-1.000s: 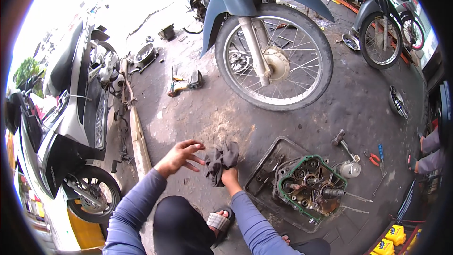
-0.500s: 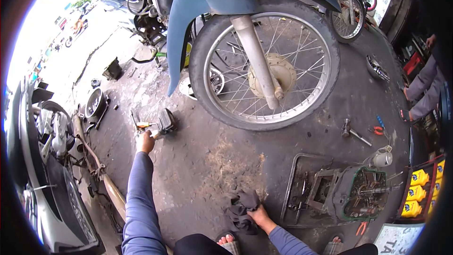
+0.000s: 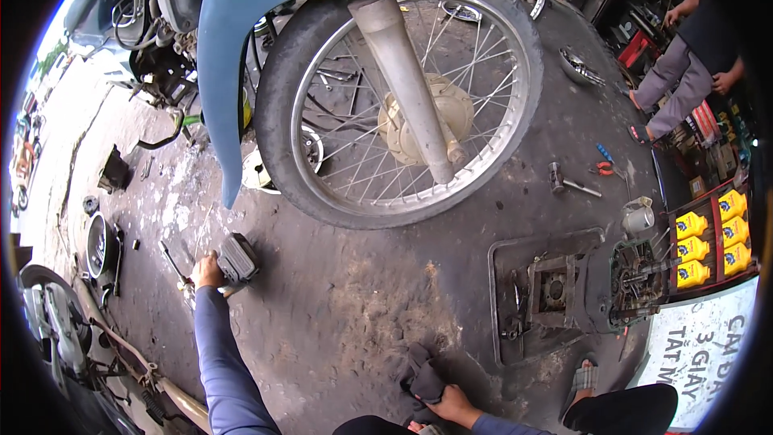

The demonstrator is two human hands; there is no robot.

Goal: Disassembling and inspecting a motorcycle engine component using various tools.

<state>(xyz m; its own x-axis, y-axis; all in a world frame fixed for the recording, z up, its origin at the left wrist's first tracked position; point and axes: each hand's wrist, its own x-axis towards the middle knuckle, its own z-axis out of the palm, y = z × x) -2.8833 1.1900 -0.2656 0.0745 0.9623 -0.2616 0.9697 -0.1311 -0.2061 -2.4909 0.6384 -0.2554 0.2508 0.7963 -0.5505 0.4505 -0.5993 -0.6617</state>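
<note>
My left hand (image 3: 208,272) reaches far out to the left and grips a small dark power tool (image 3: 238,258) lying on the stained concrete floor. My right hand (image 3: 452,404) stays close to my body at the bottom of the view and holds a crumpled dark rag (image 3: 423,373) against the ground. A blue motorbike's spoked front wheel (image 3: 403,97) stands just beyond both hands.
A metal tray (image 3: 515,290) holds an opened engine (image 3: 620,282) at the right. A hammer (image 3: 564,181), pliers (image 3: 605,166), a metal cup (image 3: 640,217) and yellow oil bottles (image 3: 708,234) lie beyond. Another person (image 3: 684,64) stands at the upper right. Scooter parts (image 3: 101,246) lie at the left.
My left hand stretched from beside the rag out to the left and closed on the power tool. My right hand lowered the rag to the floor. The view swung closer to the wheel.
</note>
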